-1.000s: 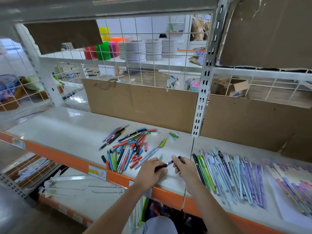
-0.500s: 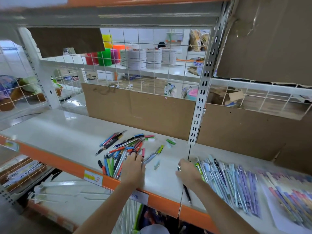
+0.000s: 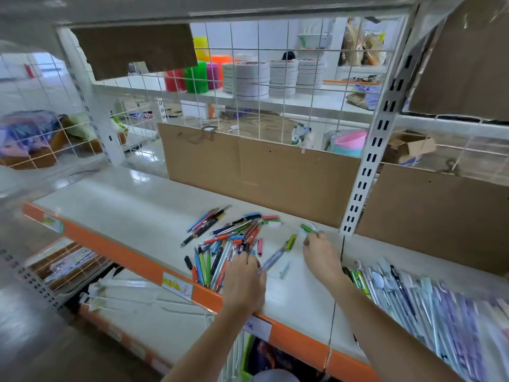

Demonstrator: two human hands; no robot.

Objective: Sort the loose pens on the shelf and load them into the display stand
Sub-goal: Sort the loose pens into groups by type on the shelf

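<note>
A jumble of loose pens (image 3: 225, 244) in red, blue, green and black lies on the white shelf (image 3: 132, 213). My left hand (image 3: 245, 279) rests flat on the pile's near right edge, fingers stretched over the pens. My right hand (image 3: 321, 255) reaches further back, and its curled fingertips pinch the near end of a short green pen (image 3: 308, 228). Between the hands lie a pale pen with a green cap (image 3: 278, 253) and a small light-blue cap (image 3: 285, 270). A sorted row of pens (image 3: 413, 299) lies side by side to the right. No display stand is clearly recognisable.
A brown cardboard panel (image 3: 261, 177) backs the shelf, and a white slotted upright (image 3: 366, 172) stands behind my right hand. The orange shelf edge (image 3: 132, 260) runs along the front. Clear plastic pieces (image 3: 129, 296) lie on the lower shelf. Tape rolls sit behind the wire grid.
Both hands let go of the black pen. The left hand moved onto the loose pile, and the right hand reached forward from the sorted row to the short green pen.
</note>
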